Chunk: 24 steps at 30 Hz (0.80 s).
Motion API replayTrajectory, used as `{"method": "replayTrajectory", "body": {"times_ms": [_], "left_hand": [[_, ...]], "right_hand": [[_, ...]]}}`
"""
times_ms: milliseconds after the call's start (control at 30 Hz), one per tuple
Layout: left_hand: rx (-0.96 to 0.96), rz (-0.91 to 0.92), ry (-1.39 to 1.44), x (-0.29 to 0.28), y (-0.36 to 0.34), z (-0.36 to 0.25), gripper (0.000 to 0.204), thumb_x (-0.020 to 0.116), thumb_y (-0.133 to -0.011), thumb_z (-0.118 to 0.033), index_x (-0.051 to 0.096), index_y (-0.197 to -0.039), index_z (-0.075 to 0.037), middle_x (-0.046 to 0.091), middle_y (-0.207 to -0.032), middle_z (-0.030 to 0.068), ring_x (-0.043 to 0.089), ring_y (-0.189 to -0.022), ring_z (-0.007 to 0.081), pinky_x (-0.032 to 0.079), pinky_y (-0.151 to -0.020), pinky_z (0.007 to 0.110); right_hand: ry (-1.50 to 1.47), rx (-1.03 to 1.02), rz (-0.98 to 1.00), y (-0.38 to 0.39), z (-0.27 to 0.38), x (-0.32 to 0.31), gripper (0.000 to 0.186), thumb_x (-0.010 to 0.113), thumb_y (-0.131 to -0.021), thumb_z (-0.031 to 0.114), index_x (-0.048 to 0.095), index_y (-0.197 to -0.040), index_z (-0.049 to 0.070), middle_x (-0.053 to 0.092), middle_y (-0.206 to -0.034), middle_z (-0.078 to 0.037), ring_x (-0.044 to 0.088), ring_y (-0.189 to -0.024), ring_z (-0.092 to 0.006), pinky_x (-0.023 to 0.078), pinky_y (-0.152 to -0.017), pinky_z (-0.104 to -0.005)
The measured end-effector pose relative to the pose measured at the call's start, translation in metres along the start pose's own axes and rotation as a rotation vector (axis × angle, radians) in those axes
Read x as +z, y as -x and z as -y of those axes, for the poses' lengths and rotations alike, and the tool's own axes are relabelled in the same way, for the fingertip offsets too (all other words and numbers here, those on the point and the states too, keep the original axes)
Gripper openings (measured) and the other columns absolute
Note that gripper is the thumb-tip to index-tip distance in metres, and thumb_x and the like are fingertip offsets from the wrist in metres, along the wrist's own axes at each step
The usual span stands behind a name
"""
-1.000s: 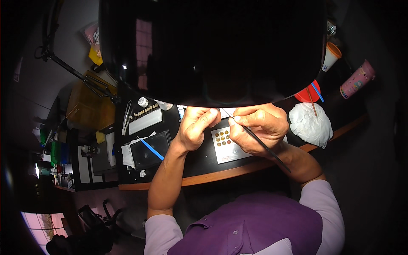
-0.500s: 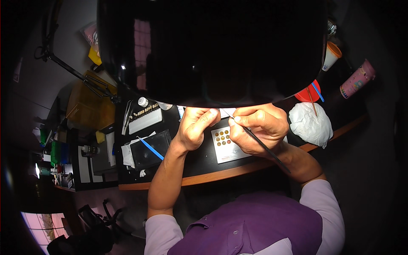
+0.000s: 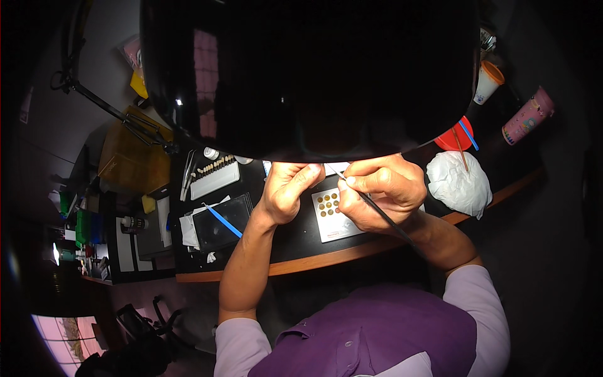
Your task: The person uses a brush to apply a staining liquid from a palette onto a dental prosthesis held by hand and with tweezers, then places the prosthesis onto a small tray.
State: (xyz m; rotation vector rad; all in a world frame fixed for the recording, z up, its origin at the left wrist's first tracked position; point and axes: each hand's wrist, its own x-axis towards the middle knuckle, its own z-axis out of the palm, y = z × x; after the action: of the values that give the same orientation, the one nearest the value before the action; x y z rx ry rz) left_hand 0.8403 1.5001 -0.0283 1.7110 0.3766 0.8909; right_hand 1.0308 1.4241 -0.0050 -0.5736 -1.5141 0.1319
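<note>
My left hand (image 3: 289, 191) is closed in a pinch above the bench. What its fingertips hold, if anything, is hidden by the large dark shape in front. Close beside it, my right hand (image 3: 386, 188) grips a slender brush (image 3: 388, 220) with a dark handle. The brush's thin front end points up and left toward my left fingertips, and its tail slants down over my right forearm. Below the hands lies a white card (image 3: 333, 229) bearing several small round yellow-brown spots, partly covered by my right hand.
A dark glossy shape (image 3: 308, 75) blocks the upper view. Left on the bench are a rack of tooth-shaped tabs (image 3: 215, 181), tweezers (image 3: 187, 174) and a blue-handled tool (image 3: 223, 220) on a black slab. Right are crumpled white paper (image 3: 458, 185), a red dish (image 3: 447, 139) and cups (image 3: 488, 83).
The brush handle has shifted slightly in my right hand, its tail tilting a little lower. The dark shape has moved slightly left. My left hand is almost unmoved.
</note>
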Motion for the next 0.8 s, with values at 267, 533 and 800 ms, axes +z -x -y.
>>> {"method": "replayTrajectory", "body": {"times_ms": [267,533,800], "left_hand": [[-0.004,-0.015,0.029,0.0003,0.0012,0.0012,0.039,0.055,-0.1,-0.023,0.068,-0.122,0.007,0.061,-0.079,0.0067,0.048,-0.066,0.0105,0.036,-0.058,0.025],[0.03,-0.023,0.038,0.0018,0.0003,0.0001,0.04,0.056,-0.098,-0.024,0.069,-0.121,0.006,0.064,-0.085,0.0085,0.049,-0.065,0.0107,0.037,-0.058,0.026],[0.01,-0.026,0.02,0.0022,0.0003,-0.0017,0.041,0.057,-0.097,-0.025,0.069,-0.122,0.006,0.064,-0.084,0.009,0.048,-0.064,0.0106,0.037,-0.057,0.026]], "right_hand": [[0.013,-0.013,0.0,-0.0006,0.0019,0.0,0.018,0.072,-0.063,-0.009,0.063,-0.074,0.002,0.063,-0.075,-0.007,0.067,-0.087,-0.0273,0.054,-0.072,-0.0342],[0.018,-0.028,0.019,-0.0017,0.0052,-0.001,0.019,0.07,-0.062,-0.01,0.063,-0.075,0.002,0.063,-0.075,-0.007,0.066,-0.086,-0.0276,0.053,-0.072,-0.0346],[0.016,-0.036,0.019,-0.0012,0.0041,-0.0003,0.02,0.07,-0.061,-0.01,0.062,-0.075,0.003,0.063,-0.076,-0.007,0.066,-0.086,-0.0276,0.053,-0.072,-0.0347]]}}
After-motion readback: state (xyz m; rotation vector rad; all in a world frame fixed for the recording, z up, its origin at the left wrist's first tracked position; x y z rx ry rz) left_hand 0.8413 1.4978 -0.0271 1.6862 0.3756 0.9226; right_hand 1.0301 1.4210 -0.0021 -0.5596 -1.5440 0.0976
